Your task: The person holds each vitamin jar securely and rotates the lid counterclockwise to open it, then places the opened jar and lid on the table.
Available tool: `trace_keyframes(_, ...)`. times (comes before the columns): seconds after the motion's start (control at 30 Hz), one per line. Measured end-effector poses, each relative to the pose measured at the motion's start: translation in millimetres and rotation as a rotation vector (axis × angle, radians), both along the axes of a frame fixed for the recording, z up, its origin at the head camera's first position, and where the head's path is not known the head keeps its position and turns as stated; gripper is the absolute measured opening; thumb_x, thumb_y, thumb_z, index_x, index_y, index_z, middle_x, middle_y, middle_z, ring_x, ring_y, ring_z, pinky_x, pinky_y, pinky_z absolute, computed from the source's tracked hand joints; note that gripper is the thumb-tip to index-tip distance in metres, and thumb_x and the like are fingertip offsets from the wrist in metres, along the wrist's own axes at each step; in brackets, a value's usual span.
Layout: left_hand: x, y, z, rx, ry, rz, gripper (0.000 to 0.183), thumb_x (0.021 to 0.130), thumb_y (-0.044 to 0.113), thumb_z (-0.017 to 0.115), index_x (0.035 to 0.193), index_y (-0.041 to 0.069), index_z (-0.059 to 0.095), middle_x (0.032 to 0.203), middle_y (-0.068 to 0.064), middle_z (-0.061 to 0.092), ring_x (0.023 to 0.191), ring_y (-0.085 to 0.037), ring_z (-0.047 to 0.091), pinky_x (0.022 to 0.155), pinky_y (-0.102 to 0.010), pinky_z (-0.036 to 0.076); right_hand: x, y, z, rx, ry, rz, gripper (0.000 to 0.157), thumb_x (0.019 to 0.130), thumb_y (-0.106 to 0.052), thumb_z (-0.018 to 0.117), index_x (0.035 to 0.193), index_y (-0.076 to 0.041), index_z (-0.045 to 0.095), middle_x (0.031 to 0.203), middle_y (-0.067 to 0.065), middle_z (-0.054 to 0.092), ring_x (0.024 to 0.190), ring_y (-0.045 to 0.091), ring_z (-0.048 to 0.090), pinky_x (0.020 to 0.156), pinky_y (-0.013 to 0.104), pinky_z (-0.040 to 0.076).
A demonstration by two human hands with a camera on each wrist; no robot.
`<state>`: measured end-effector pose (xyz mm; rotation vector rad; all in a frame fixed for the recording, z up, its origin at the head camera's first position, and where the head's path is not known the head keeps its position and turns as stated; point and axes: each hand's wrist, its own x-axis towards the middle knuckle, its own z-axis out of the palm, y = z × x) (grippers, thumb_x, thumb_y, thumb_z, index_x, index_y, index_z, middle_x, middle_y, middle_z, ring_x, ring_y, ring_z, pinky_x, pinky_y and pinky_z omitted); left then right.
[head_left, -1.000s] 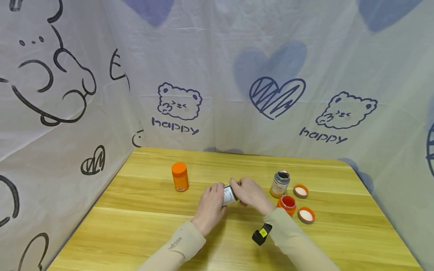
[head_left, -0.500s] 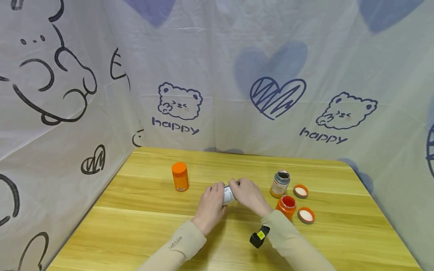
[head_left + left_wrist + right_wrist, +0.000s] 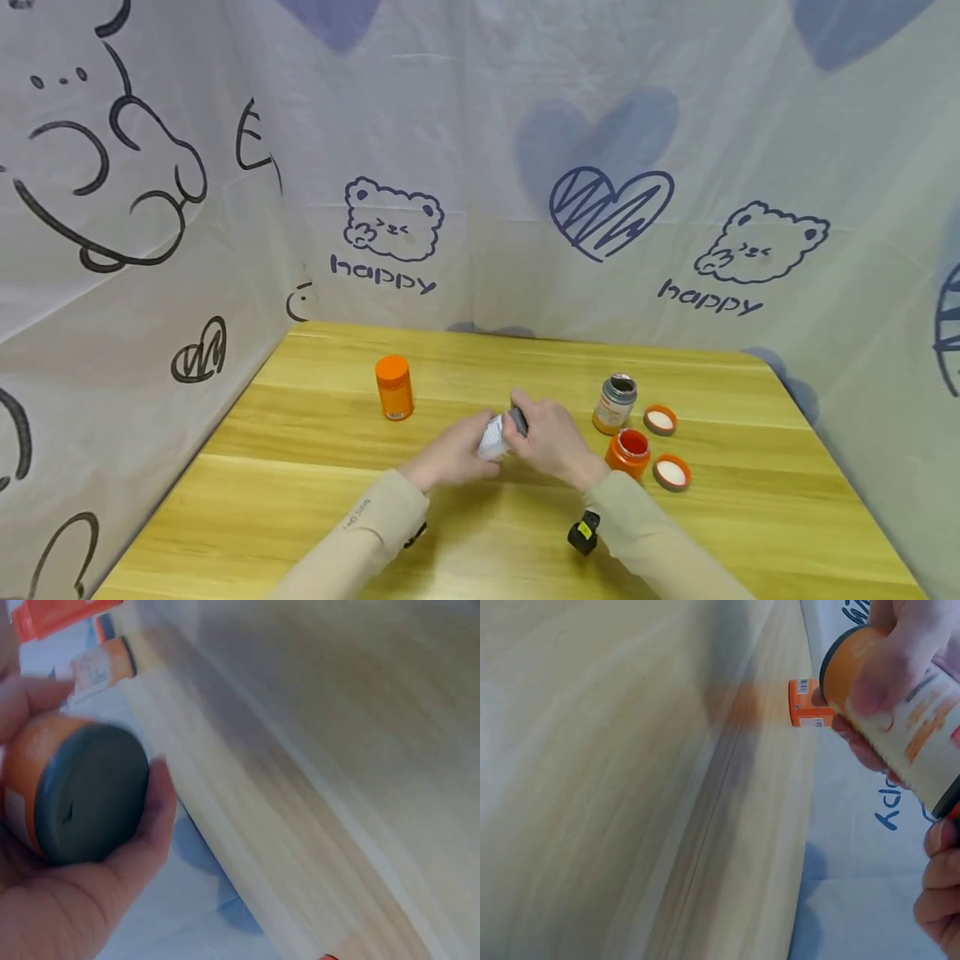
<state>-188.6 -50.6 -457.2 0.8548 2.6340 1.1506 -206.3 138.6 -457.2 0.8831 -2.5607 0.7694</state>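
Between both hands, over the middle of the table, is a small jar point(image 3: 493, 439) with an orange and white label, tilted. My left hand point(image 3: 450, 450) grips its body; in the left wrist view, the jar's dark base point(image 3: 94, 795) faces the camera, with thumb and fingers round the sides. At the other end, my right hand point(image 3: 553, 437) pinches the dark grey cap end point(image 3: 517, 419), thumb in front and fingers mostly hidden behind. In the right wrist view, the right fingers point(image 3: 941, 889) are curled at that end, beneath the left hand point(image 3: 904, 656).
An orange jar point(image 3: 394, 387) with its lid on stands at the back left. On the right are an open grey-necked jar point(image 3: 615, 404), an open orange jar point(image 3: 628, 452) and two upturned lids point(image 3: 661, 420). Printed cloth point(image 3: 480, 167) hangs behind the wooden table point(image 3: 300, 483).
My left hand has rolled round the jar, its wrist shifting left and its elbow outward. The jar stands tilted more upright, and more of the dark cap end shows beside my right thumb.
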Motion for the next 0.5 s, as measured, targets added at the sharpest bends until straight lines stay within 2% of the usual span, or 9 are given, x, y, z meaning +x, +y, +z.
trace_keyframes(0.07,-2.6,-4.1,3.7,0.001,-0.05,-0.053,0.045,0.082,0.003,0.075,0.122,0.004,0.053,0.107,-0.008,0.067,0.094,-0.016,0.062,0.083,-0.032,0.054,-1.1,1.7,-1.2,0.001,0.064,0.046,0.013,0.091,-0.021,0.055,0.086,-0.012,0.047,0.057,-0.011,0.036,0.046,-0.003,0.031,0.042,0.013,0.022)
trace_keyframes(0.17,-4.8,-6.7,6.4,-0.008,-0.068,-0.088,0.044,0.082,0.003,0.074,0.121,0.005,0.054,0.106,-0.005,0.067,0.092,-0.013,0.06,0.081,-0.028,0.053,-1.9,2.9,-1.1,-0.012,0.09,0.081,0.013,0.092,-0.021,0.054,0.086,-0.011,0.048,0.057,-0.012,0.034,0.046,-0.004,0.029,0.042,0.011,0.02)
trace_keyframes(0.5,-4.6,-3.4,4.3,0.0,-0.078,-0.066,0.046,0.082,0.002,0.074,0.123,0.004,0.054,0.107,-0.006,0.067,0.093,-0.013,0.061,0.082,-0.026,0.053,-3.9,5.0,2.1,0.025,0.103,0.095,0.013,0.092,-0.021,0.054,0.086,-0.011,0.048,0.059,-0.01,0.036,0.049,-0.002,0.03,0.045,0.013,0.02)
